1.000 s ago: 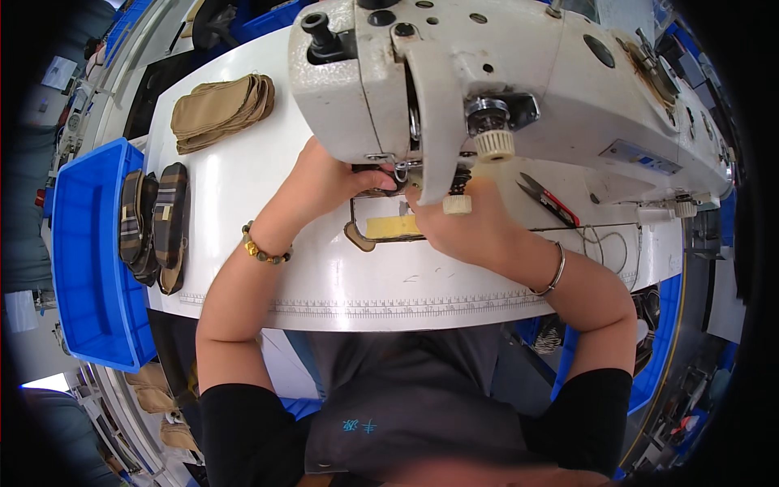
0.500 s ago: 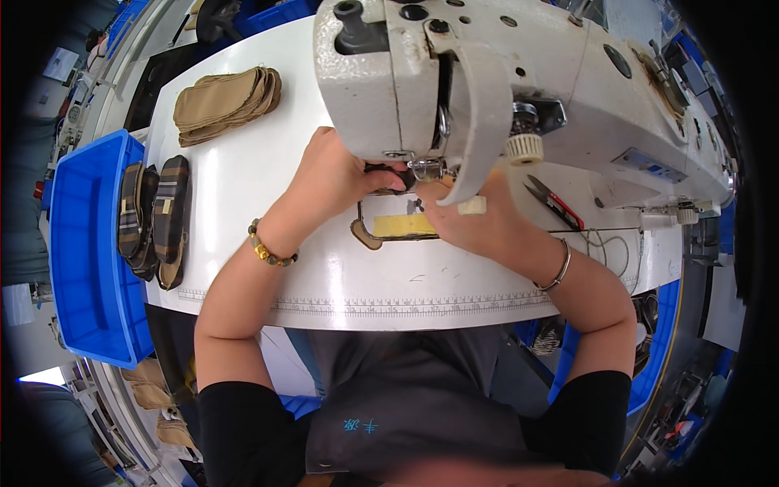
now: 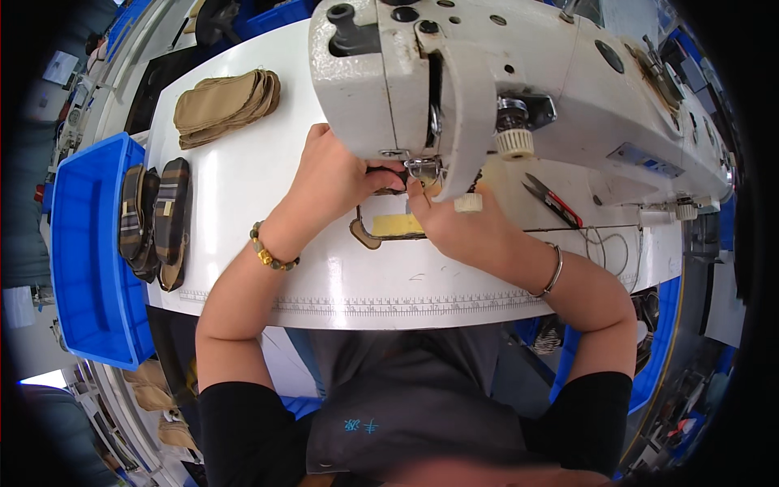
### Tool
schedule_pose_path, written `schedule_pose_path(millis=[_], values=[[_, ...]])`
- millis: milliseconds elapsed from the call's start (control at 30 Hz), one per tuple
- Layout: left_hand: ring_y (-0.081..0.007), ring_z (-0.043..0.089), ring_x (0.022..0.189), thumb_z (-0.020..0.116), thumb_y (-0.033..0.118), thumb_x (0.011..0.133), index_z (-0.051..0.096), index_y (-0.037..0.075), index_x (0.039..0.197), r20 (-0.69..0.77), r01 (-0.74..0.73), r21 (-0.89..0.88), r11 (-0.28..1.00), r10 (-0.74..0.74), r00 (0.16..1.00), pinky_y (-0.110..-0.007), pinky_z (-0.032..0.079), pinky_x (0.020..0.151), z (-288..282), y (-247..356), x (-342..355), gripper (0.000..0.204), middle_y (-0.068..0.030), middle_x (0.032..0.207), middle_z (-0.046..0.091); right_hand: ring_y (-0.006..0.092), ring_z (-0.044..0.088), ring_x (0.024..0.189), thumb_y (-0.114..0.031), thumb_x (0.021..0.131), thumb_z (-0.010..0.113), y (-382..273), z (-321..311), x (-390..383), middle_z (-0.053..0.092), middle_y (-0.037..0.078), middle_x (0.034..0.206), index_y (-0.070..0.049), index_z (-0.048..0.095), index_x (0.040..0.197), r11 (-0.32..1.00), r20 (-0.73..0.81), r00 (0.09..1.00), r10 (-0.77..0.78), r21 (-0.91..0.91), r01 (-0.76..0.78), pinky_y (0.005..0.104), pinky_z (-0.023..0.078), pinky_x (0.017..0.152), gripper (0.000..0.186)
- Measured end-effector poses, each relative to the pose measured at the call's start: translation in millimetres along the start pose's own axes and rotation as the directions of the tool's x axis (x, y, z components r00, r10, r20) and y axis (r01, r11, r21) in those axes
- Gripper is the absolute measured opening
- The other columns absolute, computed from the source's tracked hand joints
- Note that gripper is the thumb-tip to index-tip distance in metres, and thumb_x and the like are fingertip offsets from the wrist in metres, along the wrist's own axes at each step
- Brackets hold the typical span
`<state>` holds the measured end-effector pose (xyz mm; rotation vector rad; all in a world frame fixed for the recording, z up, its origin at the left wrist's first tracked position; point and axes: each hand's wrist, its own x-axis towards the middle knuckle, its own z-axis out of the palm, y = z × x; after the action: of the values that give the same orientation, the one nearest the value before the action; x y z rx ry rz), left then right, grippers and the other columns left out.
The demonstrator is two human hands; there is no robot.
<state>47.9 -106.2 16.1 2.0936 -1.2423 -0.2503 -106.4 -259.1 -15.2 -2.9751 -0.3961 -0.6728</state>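
Note:
Beside the metal presser foot [image 3: 423, 168] of a white sewing machine [image 3: 350, 101], my left hand [image 3: 331, 174] pinches a small dark fabric piece [image 3: 396, 173] between thumb and fingers. From the other side my right hand [image 3: 464, 227] closes in at the foot, its thumb against the work. The machine's guard hides most of that hand's other fingers and part of the fabric. Just below the hands, a yellow strip [image 3: 396, 225] lies on the machine bed, next to a tan, dark-edged rounded piece [image 3: 365, 235].
A stack of tan fabric pieces [image 3: 223, 105] lies at the far left of the white table [image 3: 341, 276]. Plaid fabric pieces [image 3: 169, 215] rest at its left edge beside a blue bin [image 3: 96, 268]. Red-handled thread snips [image 3: 560, 204] and loose cord [image 3: 604, 247] lie at right.
My right hand has shifted slightly left, and its thumb now points up toward the presser foot. My left hand keeps its pinch in nearly the same place.

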Motion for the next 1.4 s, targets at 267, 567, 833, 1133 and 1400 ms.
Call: schedule_pose_path(millis=[267, 567, 833, 1133, 1400], values=[[-0.0209, 0.065, 0.085, 0.088, 0.025, 0.065, 0.076, 0.017, 0.098, -0.14, -0.111, 0.159, 0.981, 0.134, 0.981, -0.039, 0.037, 0.089, 1.1, -2.7, 2.4, 0.036, 0.0, 0.083, 0.073, 0.0244, 0.062, 0.053, -0.007, 0.077, 0.064, 0.8, -16.9, 3.5, 0.057, 0.008, 0.057, 0.006, 0.067, 0.11, 0.998, 0.105, 0.993, -0.059, 0.009, 0.058, 0.0372, 0.051, 0.047, 0.035], [-0.0274, 0.066, 0.082, 0.091, 0.021, 0.059, 0.076, 0.012, 0.096, -0.144, -0.111, 0.177, 0.978, 0.137, 0.98, -0.042, 0.049, 0.079, 2.2, -5.1, 5.5, 0.041, -0.0039, 0.088, 0.072, 0.0255, 0.062, 0.052, -0.009, 0.068, 0.066, 4.3, -7.9, 5.4, 0.056, 0.009, 0.055, -0.001, 0.071, 0.08, 0.993, -0.016, 0.994, -0.109, 0.038, 0.11, 0.0391, 0.051, 0.046, 0.015], [-0.0291, 0.065, 0.08, 0.088, 0.017, 0.063, 0.074, 0.01, 0.102, -0.197, -0.157, 0.222, 0.962, 0.202, 0.959, -0.042, 0.05, 0.075, 2.6, 5.3, 3.5, 0.042, -0.0073, 0.089, 0.071, 0.0259, 0.063, 0.052, -0.012, 0.065, 0.068, 3.6, -4.6, 4.0, 0.057, 0.01, 0.054, -0.006, 0.069, 0.069, 0.993, 0.002, 0.999, -0.049, 0.108, 0.049, 0.0386, 0.05, 0.046, 0.007], [-0.029, 0.067, 0.075, 0.085, 0.015, 0.068, 0.073, 0.008, 0.104, -0.022, 0.127, 0.181, 0.975, -0.125, 0.992, -0.038, 0.053, 0.07, -8.5, 30.2, 0.2, 0.039, -0.0126, 0.086, 0.071, 0.0247, 0.062, 0.05, -0.012, 0.069, 0.067, -1.2, -10.0, 3.6, 0.058, 0.008, 0.055, -0.003, 0.07, 0.081, 0.995, 0.028, 0.996, -0.082, 0.065, 0.08, 0.0369, 0.049, 0.045, 0.016], [-0.0279, 0.071, 0.09, 0.084, 0.018, 0.074, 0.073, 0.006, 0.107, 0.074, 0.123, 0.004, 0.992, -0.123, 0.99, -0.037, 0.055, 0.081, -7.6, 6.1, 9.0, 0.037, -0.0116, 0.099, 0.074, 0.0221, 0.062, 0.049, -0.01, 0.073, 0.065, -2.2, -6.7, 3.0, 0.059, 0.005, 0.056, 0.001, 0.069, 0.11, 0.989, -0.061, 0.991, -0.116, 0.079, 0.121, 0.0364, 0.048, 0.044, 0.039]])
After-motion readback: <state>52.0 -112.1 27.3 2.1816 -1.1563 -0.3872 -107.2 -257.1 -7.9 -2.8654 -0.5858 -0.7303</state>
